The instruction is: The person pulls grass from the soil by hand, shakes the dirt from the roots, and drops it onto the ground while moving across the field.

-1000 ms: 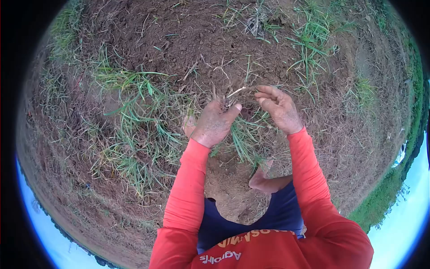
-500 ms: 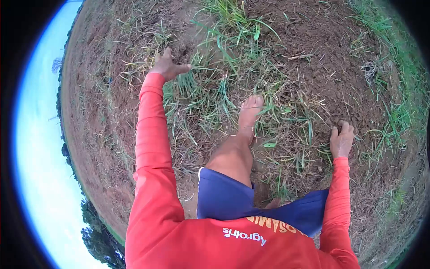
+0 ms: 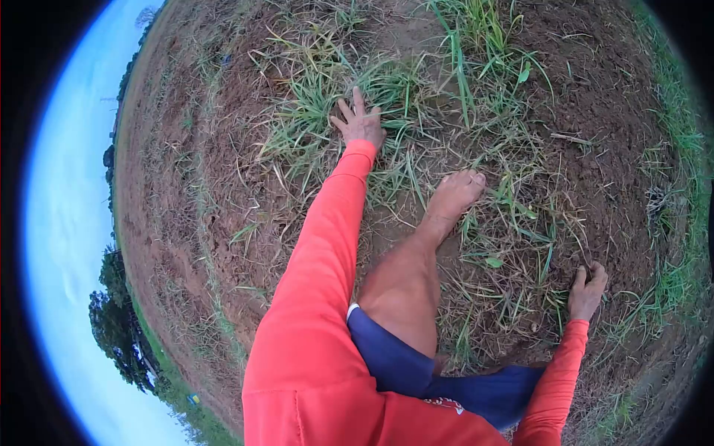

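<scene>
My left hand (image 3: 360, 124) lies spread over a tuft of green grass (image 3: 398, 83), its fingers apart and touching the blades. Lower on the right, my right hand (image 3: 587, 291) is at the soil with its fingers curled. A thin dark stalk or stick (image 3: 582, 244) runs up from those fingertips; whether they grip it, I cannot make out. Between the two hands, my bare foot (image 3: 457, 195) is planted among cut and flattened grass (image 3: 513, 230).
Taller grass (image 3: 483, 33) grows ahead. Bare brown soil (image 3: 595, 97) lies to the right, with a green grass strip (image 3: 688, 141) beyond it. Rough field (image 3: 178, 223) extends left to trees (image 3: 119, 320) at the horizon.
My left hand has come down into the grass tuft from beside it. My right hand stays low near the soil. The view has shifted left, and my body leans further forward.
</scene>
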Tool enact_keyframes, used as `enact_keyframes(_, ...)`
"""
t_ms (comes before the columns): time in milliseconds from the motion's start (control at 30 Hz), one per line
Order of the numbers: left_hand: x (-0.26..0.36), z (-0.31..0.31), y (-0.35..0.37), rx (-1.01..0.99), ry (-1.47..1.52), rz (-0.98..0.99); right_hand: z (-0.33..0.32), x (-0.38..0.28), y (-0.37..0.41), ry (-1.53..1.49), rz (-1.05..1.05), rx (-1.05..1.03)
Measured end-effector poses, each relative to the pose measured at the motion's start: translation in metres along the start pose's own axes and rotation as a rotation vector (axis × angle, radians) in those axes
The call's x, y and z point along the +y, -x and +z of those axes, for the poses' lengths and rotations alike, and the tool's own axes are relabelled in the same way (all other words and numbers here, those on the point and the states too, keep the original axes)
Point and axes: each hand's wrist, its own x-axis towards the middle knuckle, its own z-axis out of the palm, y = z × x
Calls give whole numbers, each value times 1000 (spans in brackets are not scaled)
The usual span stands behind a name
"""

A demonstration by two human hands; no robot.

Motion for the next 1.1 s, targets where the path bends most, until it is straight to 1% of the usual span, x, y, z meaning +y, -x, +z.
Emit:
enact_keyframes(33, -18, 10, -8, 31, 5, -34, 2, 2, -1, 24, -3, 4)
enact_keyframes(133, -58, 16, -15, 126, 300, -158, 1, 7, -7, 50, 19, -35)
enact_keyframes(200, -56, 23, 13, 86, 392, 19, 3, 5, -7, 56, 24, -36)
enact_keyframes(233, -49, 27, 26, -14, 447, 100, 6, 4, -10, 47, 29, -39)
enact_keyframes(267, -38, 19, 43, -97, 488, 126, 7, 7, -11, 46, 39, -43)
enact_keyframes(300, -36, 33, 52, -107, 538, 147, 6, 9, -8, 51, 55, -53)
enact_keyframes(367, -33, 34, 60, -201, 549, 78, 8, 9, -8, 64, 46, -50)
enact_keyframes(433, -21, 21, 80, 54, 403, 158, 8, 14, -10, 90, 40, -60)
enact_keyframes(500, -23, -8, 84, 287, 395, 193, 9, 18, -10, 75, 25, -61)
enact_keyframes(567, -48, -39, 67, 520, 534, 182, 10, 21, -11, 57, 6, -66)
enact_keyframes(633, -117, -40, 23, 517, 543, -57, 8, 21, -13, 73, 30, -81)
enact_keyframes(700, -169, -45, -15, 353, 403, -284, 12, 18, -13, 83, 42, -78)
enact_keyframes(767, -199, -23, -45, 179, 279, -323, 9, 13, -12, 112, 36, -66)
enact_keyframes(800, -202, -22, -48, 86, 215, -343, 9, 15, -13, 95, 32, -69)
enact_keyframes(933, -186, -10, -55, -122, -1, -510, 9, 16, -14, 120, 59, -71)
enact_keyframes(1033, -195, -12, -62, -227, -32, -469, 7, 14, -15, 129, 67, -103)
enact_keyframes(1067, -197, -13, -66, -253, -18, -481, 12, 19, -14, 154, 34, -48)
enact_keyframes(1100, -198, -11, -71, -265, -18, -446, 11, 18, -14, 149, 48, -52)
